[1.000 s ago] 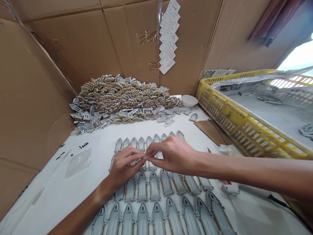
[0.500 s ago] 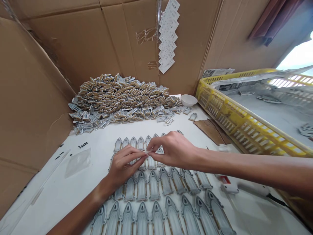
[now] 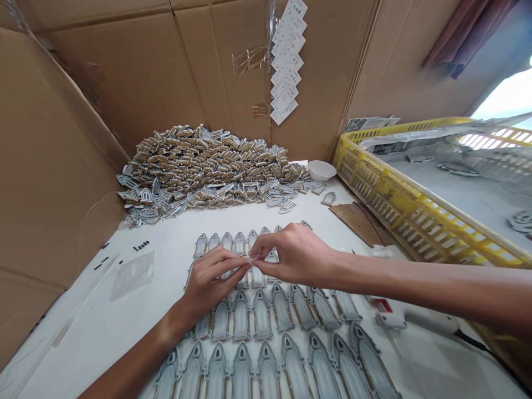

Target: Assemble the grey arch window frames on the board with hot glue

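My left hand [image 3: 214,275] and my right hand [image 3: 293,252] meet fingertip to fingertip above the middle of the worktable. Both are closed in a pinch on a small, whitish, translucent piece [image 3: 250,260], mostly covered by the fingers and too small to name. Beneath them, grey arch-shaped pieces with pointed tops and brownish edges [image 3: 261,316] lie in several rows. The hands and forearms hide part of the middle rows. Closest to me is a front row of the same arched pieces [image 3: 243,371].
A large heap of arched pieces [image 3: 208,160] rests against the cardboard wall [image 3: 137,83]. Beside it stands a white bowl [image 3: 321,170]. At right are a yellow crate [image 3: 399,205] and a white corded tool [image 3: 432,321]. A clear plastic bag [image 3: 133,275] and small black bits [image 3: 141,246] lie left.
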